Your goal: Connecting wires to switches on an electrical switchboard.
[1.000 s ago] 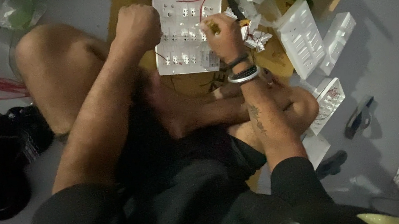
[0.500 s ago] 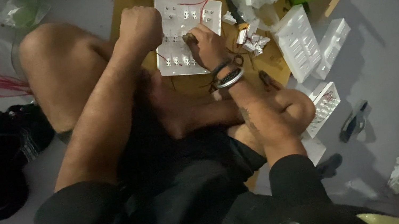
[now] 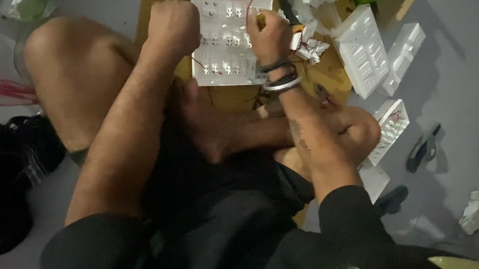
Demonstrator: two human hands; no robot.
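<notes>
Clearly the work is wiring on the back of a white switch panel (image 3: 227,36) lying on a brown board (image 3: 233,93) on the floor. Leftmost, the left hand (image 3: 173,27) is balled into a fist at the panel's left edge; what it grips, if anything, I cannot tell. Further right, the right hand (image 3: 268,35) is closed around a thin tool over the panel's right side, near the red wires (image 3: 243,1). Steadying the panel and keeping the tool upright would help. White plastic parts (image 3: 361,49) lie further right.

Single head view, looking steeply down from above, close over lap and floor; no second view.
</notes>
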